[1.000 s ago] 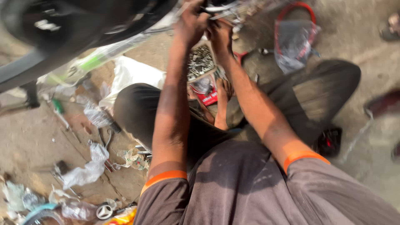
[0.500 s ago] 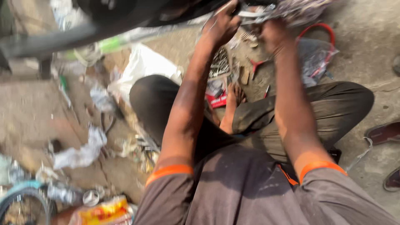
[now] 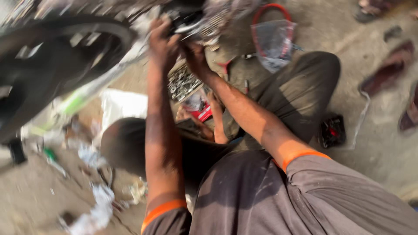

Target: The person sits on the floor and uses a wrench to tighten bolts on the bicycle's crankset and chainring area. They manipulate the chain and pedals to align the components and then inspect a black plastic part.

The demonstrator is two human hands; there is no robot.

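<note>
Both arms raised in front of me: my left hand point(image 3: 162, 38) is curled tight around the blurred metal mechanism point(image 3: 191, 24) beside the black rubber bicycle tyre point(image 3: 65, 52), and my right hand point(image 3: 194, 54) presses against the same part from below, though the blur keeps me from telling whether its fingers are closed. Under my forearms, on the dusty ground between my knees, sits an open tray of small silvery nuts and bolts point(image 3: 182, 82). Further off lies a clear plastic bag on a red hoop point(image 3: 273, 41).
</note>
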